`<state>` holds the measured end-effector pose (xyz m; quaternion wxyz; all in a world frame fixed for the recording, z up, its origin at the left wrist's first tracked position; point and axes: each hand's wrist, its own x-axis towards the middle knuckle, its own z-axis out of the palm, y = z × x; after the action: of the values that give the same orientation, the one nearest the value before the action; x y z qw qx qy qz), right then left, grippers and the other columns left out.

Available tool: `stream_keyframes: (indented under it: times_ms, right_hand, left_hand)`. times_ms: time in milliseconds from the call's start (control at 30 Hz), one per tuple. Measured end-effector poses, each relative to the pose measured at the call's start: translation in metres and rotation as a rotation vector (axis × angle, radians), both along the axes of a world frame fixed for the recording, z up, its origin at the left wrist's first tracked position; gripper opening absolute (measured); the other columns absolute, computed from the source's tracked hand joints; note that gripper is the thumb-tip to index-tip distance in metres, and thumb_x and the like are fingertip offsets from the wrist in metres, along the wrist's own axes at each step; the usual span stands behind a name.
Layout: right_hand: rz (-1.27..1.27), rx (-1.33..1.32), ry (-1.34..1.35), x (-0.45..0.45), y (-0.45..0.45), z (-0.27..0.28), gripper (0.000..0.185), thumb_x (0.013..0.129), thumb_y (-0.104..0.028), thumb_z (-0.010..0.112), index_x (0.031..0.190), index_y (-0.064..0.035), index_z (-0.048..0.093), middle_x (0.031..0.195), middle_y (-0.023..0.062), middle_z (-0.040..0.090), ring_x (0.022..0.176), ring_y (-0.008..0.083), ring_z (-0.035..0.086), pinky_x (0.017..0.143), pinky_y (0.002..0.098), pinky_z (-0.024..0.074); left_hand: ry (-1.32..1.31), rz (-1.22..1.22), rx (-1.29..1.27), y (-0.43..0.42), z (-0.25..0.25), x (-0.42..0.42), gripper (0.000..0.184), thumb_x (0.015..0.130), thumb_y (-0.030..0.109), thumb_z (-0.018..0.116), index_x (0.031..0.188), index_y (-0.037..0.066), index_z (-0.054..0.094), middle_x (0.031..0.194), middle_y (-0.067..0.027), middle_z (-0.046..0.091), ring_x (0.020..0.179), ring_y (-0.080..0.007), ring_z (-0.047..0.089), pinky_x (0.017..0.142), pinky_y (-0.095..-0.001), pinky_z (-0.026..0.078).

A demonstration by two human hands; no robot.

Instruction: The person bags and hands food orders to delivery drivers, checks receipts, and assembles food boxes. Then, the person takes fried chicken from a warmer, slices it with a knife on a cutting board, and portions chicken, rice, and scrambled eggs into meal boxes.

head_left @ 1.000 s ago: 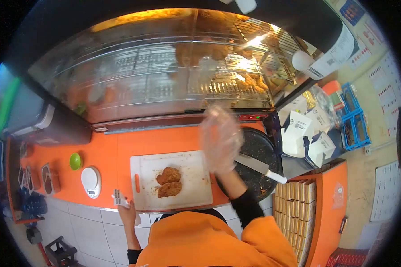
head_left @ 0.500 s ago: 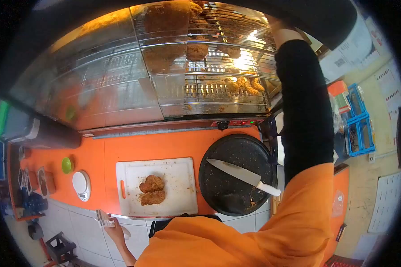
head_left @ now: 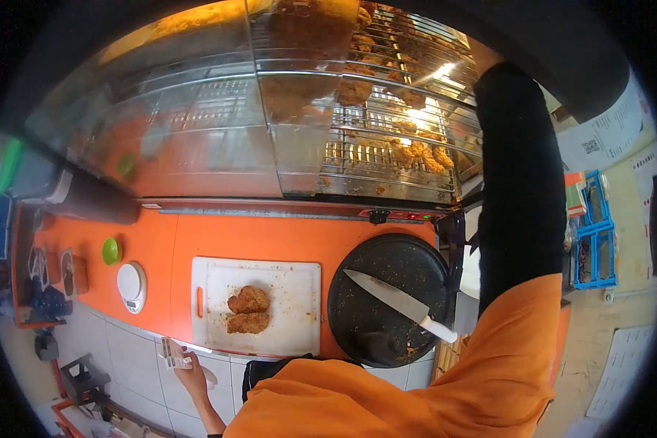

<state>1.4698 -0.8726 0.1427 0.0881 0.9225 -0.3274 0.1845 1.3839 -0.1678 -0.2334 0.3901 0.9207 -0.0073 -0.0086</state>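
Low on the left, my left hand [head_left: 190,372] is closed around a white printed packet [head_left: 174,355], held past the counter's front edge. My right arm reaches up to the right side of the heated display case [head_left: 387,190]. Only the wrist part of my right hand [head_left: 483,55] shows; a dark shape at the top hides its fingers. Two pieces of fried chicken [head_left: 248,310] lie close together on a white cutting board [head_left: 292,274], with crumbs around them. Beside the board, a large knife [head_left: 390,293] with a white handle rests on a round black tray [head_left: 358,339].
More fried chicken [head_left: 420,155] sits on the wire racks of the case. On the orange counter [head_left: 169,241] stand a white kitchen scale [head_left: 132,287] and a small green bowl [head_left: 111,251]. Blue crates [head_left: 595,248] are at the right, and a dark stool [head_left: 85,379] at the lower left.
The view has shifted slightly, so the case and my right arm appear farther right. My left hand still holds the white packet, and the chicken and knife stay in place.
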Motion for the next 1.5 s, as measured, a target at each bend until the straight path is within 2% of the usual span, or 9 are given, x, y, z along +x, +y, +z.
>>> stream_keyframes:
  times_ms: [600,800,933,967,1067,1100,1133,1400,1500]
  right_hand:
    - [0.019,0.182,-0.387,-0.091,0.118,-0.057,0.043,0.087,-0.036,0.042,0.11,-0.0026,0.056,0.111,0.0137,0.055,0.1,0.0237,0.053,0.089,0.0302,0.0399]
    - [0.288,0.838,-1.159,-0.132,0.183,-0.097,0.038,0.085,-0.025,0.052,0.116,-0.0036,0.051,0.111,0.0137,0.054,0.099,0.0229,0.052,0.088,0.0301,0.0396]
    - [0.222,-0.125,-0.365,-0.18,0.273,-0.154,0.049,0.076,-0.01,0.062,0.121,-0.0014,0.043,0.108,0.0182,0.052,0.1,0.0306,0.051,0.086,0.0358,0.0424]
    - [-0.047,0.102,-0.231,-0.186,0.321,-0.167,0.054,0.073,-0.003,0.063,0.122,-0.0024,0.041,0.11,0.0194,0.051,0.101,0.0344,0.05,0.087,0.0404,0.0413]
    - [0.256,0.325,0.003,-0.222,0.378,-0.273,0.053,0.058,0.009,0.059,0.108,-0.0047,0.052,0.102,0.0195,0.055,0.096,0.0371,0.051,0.083,0.0426,0.0426]
    - [0.222,0.689,0.05,-0.233,0.392,-0.327,0.046,0.063,0.006,0.059,0.108,-0.0061,0.053,0.1,0.0179,0.057,0.095,0.0353,0.054,0.083,0.0414,0.0432]
    - [-0.162,1.447,-0.474,-0.225,0.419,-0.369,0.041,0.07,-0.002,0.06,0.11,-0.007,0.053,0.098,0.018,0.059,0.091,0.0335,0.056,0.08,0.04,0.0447]
    - [-0.12,1.094,-0.133,-0.197,0.443,-0.32,0.045,0.073,-0.018,0.065,0.114,-0.0042,0.054,0.1,0.0122,0.062,0.088,0.0199,0.06,0.078,0.0309,0.0468]
    - [-0.118,0.786,0.132,-0.172,0.413,-0.311,0.048,0.067,-0.026,0.068,0.109,-0.006,0.057,0.105,0.0161,0.058,0.097,0.0306,0.056,0.083,0.0401,0.0457]
  left_hand:
    - [0.126,-0.095,-0.282,-0.008,-0.006,0.036,0.032,0.08,-0.001,0.055,0.109,-0.004,0.043,0.098,-0.0109,0.052,0.087,-0.0196,0.051,0.079,-0.0322,0.041]
    - [0.102,-0.179,-0.308,0.015,-0.006,0.071,0.029,0.079,0.002,0.056,0.107,-0.002,0.047,0.098,-0.0094,0.053,0.086,-0.0182,0.051,0.074,-0.0303,0.042]
    - [0.219,-0.181,-0.337,0.032,0.009,0.091,0.03,0.082,0.008,0.054,0.111,0.001,0.049,0.1,-0.0069,0.054,0.086,-0.0151,0.049,0.073,-0.0302,0.042]
    - [0.224,-0.183,-0.335,0.037,0.008,0.094,0.03,0.082,0.008,0.054,0.111,0.001,0.049,0.1,-0.0069,0.054,0.086,-0.0151,0.049,0.073,-0.0302,0.042]
    - [0.221,-0.245,-0.301,0.05,0.003,0.106,0.03,0.082,0.008,0.054,0.111,0.001,0.048,0.1,-0.0075,0.054,0.087,-0.016,0.05,0.075,-0.0312,0.042]
    - [0.183,-0.271,-0.274,0.054,-0.004,0.11,0.03,0.082,0.008,0.053,0.111,0.001,0.047,0.101,-0.0073,0.053,0.088,-0.0159,0.05,0.076,-0.0316,0.042]
    - [0.143,-0.297,-0.247,0.057,-0.008,0.114,0.03,0.082,0.007,0.053,0.11,0.001,0.047,0.101,-0.0072,0.053,0.088,-0.0158,0.051,0.076,-0.0319,0.042]
    - [0.208,-0.255,-0.269,0.056,0.004,0.127,0.036,0.082,0.007,0.054,0.117,0.001,0.046,0.104,-0.0101,0.055,0.096,-0.0192,0.051,0.082,-0.032,0.041]
    - [0.204,-0.317,-0.273,0.053,-0.006,0.128,0.03,0.084,0.009,0.053,0.112,-0.002,0.05,0.109,-0.0123,0.056,0.107,-0.0226,0.049,0.089,-0.033,0.039]
